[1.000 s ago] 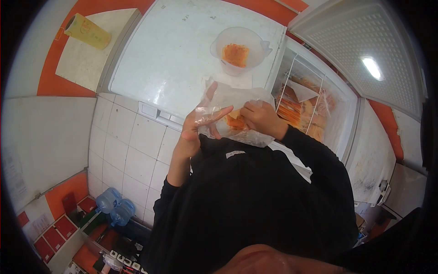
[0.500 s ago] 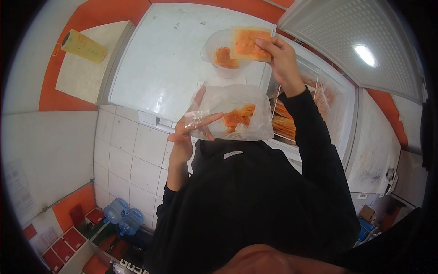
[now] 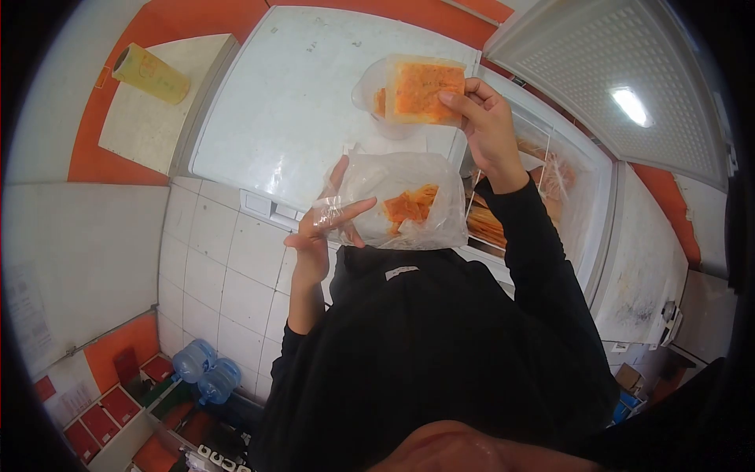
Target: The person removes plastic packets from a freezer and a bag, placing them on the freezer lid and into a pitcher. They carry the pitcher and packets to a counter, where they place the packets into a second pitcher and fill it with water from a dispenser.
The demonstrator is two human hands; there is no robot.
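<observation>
In the head view my right hand (image 3: 489, 130) pinches the right edge of a flat, square packet (image 3: 425, 88) with orange food inside, thumb on top. The packet overlaps a translucent plastic bowl (image 3: 366, 86) on the white freezer top. A piece of orange food (image 3: 380, 103) shows inside that bowl. My left hand (image 3: 318, 224) holds a clear plastic bag (image 3: 401, 169) by its left side, with one finger stretched across the front. Crumpled orange pieces (image 3: 411, 206) lie inside the bag, which hangs before my chest.
The white freezer lid (image 3: 314, 86) spreads ahead. To the right, an open freezer compartment (image 3: 586, 220) contains orange food and bagged items, under a raised lid (image 3: 598, 71). A yellow film roll (image 3: 153, 75) rests at the left; blue water bottles (image 3: 206, 370) stand on the floor.
The right hand has brought the packet slightly left and down, covering more of the bowl. The left hand still holds the bag, nearly in the same place.
</observation>
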